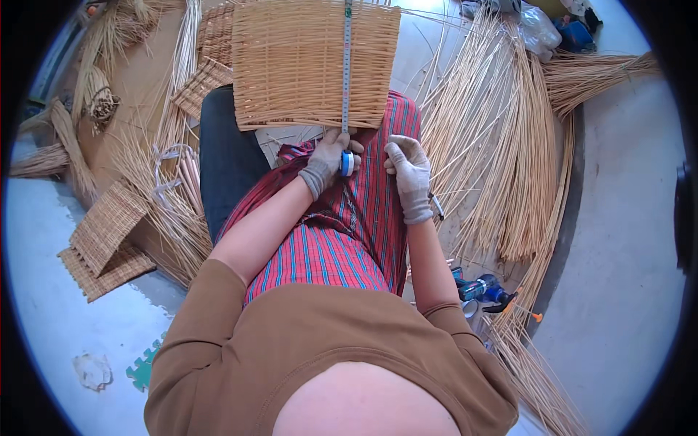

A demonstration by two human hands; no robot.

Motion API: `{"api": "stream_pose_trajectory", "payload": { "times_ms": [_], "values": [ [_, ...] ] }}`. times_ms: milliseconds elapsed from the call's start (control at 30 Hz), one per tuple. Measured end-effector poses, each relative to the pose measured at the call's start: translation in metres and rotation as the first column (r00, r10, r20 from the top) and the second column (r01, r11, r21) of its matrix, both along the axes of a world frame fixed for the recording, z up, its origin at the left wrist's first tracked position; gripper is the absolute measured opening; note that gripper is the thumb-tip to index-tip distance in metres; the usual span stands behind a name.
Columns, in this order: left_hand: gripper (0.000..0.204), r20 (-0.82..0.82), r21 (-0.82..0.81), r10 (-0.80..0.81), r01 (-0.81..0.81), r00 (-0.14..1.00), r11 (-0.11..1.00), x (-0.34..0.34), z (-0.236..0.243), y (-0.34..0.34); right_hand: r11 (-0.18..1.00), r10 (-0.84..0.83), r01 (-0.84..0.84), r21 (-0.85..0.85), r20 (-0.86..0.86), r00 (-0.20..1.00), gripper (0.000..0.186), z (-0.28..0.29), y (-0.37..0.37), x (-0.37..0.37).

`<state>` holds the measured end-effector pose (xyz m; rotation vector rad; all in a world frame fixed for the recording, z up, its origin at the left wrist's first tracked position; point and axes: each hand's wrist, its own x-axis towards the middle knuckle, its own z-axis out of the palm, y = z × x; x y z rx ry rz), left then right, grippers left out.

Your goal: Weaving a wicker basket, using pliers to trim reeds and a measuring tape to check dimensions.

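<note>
A woven wicker panel (291, 65) stands in front of me, its near edge by my knees. The extended blade of a tape measure (347, 164) runs up across the panel, right of its middle. My left hand (329, 158), in a pale work glove, is closed around the blue and white tape case at the panel's near edge. To the right, my gloved right hand (410, 166) is held over my red checked cloth with its fingers curled in; what they hold, if anything, is hidden. A thin black stick-like thing (437, 206) shows beside that wrist.
Long loose wicker strands (502, 138) spread across the floor at right, with another bundle (596, 76) beyond. Smaller woven pieces (109, 225) lie at left near tied strand bundles (178, 182). A blue and black power drill (483, 289) lies beside my right elbow.
</note>
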<state>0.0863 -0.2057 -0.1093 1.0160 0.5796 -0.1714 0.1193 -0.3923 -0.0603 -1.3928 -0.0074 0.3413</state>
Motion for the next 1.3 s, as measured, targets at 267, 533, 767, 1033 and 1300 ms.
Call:
{"api": "stream_pose_trajectory", "payload": {
  "times_ms": [267, 533, 767, 1033, 1300],
  "values": [
    [0.028, 0.042, -0.006, -0.022, 0.022, 0.999, 1.0, 0.002, 0.001, 0.006, 0.997, -0.068, 0.068, 0.022, 0.038, 0.997, 0.019, -0.005, 0.004, -0.002],
    [0.027, 0.352, 0.268, -0.019, -0.082, 0.936, 0.96, -0.015, -0.027, 0.009, 0.996, -0.037, 0.043, -0.079, 0.079, 0.996, 0.017, -0.005, 0.004, -0.006],
    [0.026, 0.091, 0.183, 0.243, -0.256, 0.966, 0.949, -0.05, 0.006, 0.058, 0.995, -0.025, 0.022, -0.099, -0.03, 0.999, 0.014, -0.003, 0.013, 0.0],
    [0.022, 0.054, 0.166, 0.2, -0.207, 0.978, 0.964, -0.042, 0.001, 0.064, 0.988, -0.037, 0.044, -0.146, 0.048, 0.998, 0.015, -0.005, 0.011, 0.006],
    [0.024, 0.069, 0.075, 0.192, -0.197, 0.979, 0.977, -0.042, -0.008, 0.076, 0.976, -0.043, 0.053, -0.212, 0.053, 0.998, 0.013, -0.004, 0.02, 0.003]
  ]
}}
